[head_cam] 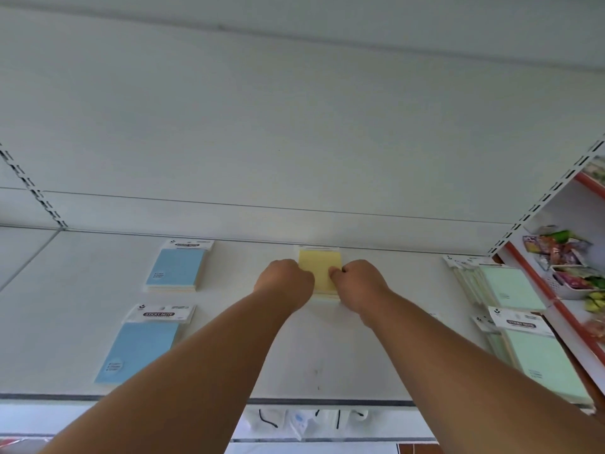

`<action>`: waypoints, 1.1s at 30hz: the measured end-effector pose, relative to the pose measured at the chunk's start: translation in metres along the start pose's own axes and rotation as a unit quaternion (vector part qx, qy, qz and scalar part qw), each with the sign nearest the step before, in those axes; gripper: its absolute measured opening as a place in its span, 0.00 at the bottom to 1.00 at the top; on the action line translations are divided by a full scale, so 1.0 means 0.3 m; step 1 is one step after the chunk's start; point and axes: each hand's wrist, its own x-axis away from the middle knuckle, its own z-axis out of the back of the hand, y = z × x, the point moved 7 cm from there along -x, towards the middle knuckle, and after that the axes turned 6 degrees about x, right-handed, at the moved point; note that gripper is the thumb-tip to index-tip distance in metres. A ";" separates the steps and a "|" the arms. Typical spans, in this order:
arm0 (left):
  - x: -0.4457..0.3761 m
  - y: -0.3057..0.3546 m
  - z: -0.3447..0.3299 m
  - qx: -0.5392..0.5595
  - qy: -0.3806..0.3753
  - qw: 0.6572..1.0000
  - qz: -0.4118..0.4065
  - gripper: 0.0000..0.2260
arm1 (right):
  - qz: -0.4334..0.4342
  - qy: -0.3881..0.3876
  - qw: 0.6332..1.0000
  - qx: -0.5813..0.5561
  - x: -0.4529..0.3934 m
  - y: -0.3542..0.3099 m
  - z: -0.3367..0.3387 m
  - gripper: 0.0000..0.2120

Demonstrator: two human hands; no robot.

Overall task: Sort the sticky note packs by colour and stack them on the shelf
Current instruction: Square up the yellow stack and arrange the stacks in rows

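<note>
Yellow sticky note packs (pixel 319 271) sit in a stack at the back of the shelf (pixel 229 355), up against the rear panel, and I take that stack as my landmark. My left hand (pixel 284 280) grips its left edge with curled fingers, and my right hand (pixel 357 283) pinches its right edge, thumb on the top pack. Both hands hold the stack between them; I judge I am squaring it up.

Left of the yellow stack, well apart, lies a blue stack (pixel 176 268) near the back, and a second blue stack (pixel 139 350) lies nearer the shelf's front edge. Right of the yellow stack, also well apart, are green packs (pixel 509 288) at the back and more green packs (pixel 543 362) toward the front. Beyond those, a neighbouring shelf holds a white basket of snack packets (pixel 563 257).

The risk I see is in the squeeze: the top pack is slick in its wrapper, so uneven pressure from one side could slide it off the pile or twist the stack askew. Letting go with one hand first might also drag the top pack sideways. How many packs the stack holds I cannot tell.
</note>
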 end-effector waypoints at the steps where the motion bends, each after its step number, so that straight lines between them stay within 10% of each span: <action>1: -0.005 0.003 -0.001 -0.001 0.001 1.000 0.003 0.08 | -0.003 -0.001 1.000 0.006 -0.007 -0.004 -0.001 0.18; 15: 0.023 -0.071 0.013 -0.193 0.001 0.969 -0.155 0.14 | 0.124 -0.004 0.981 0.149 0.077 0.026 0.018 0.08; 33: 0.016 -0.040 -0.014 -0.202 0.045 0.962 -0.179 0.11 | 0.168 -0.014 0.972 0.162 0.048 0.031 0.013 0.18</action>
